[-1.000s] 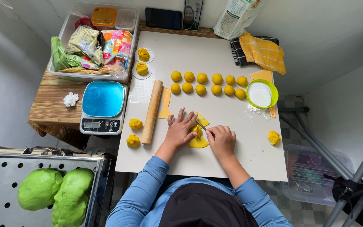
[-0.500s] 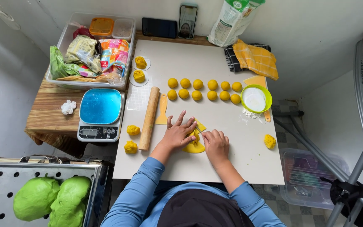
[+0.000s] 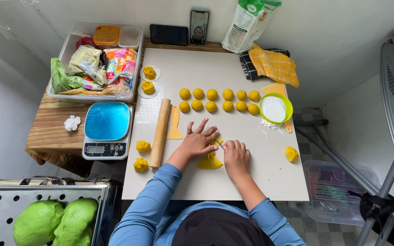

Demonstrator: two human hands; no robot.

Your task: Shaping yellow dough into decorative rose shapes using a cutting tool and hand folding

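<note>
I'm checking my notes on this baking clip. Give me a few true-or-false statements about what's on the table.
1. The left hand lies flat on the yellow dough sheet. True.
2. The rolling pin is in the right hand. False: it lies on the white board, left of both hands.
3. Twelve dough balls sit in two rows. True.
4. The scale has a red top. False: it is blue.

On the white bench [image 3: 251, 177], the left hand [image 3: 198, 142] lies flat with fingers spread on a yellow dough sheet [image 3: 209, 162]. The right hand [image 3: 236, 157], just at its 3 o'clock, grips a small blade [image 3: 218, 142]. A rolling pin [image 3: 160, 132] lies at 9 o'clock, dough balls [image 3: 219, 100] at 12.
</note>
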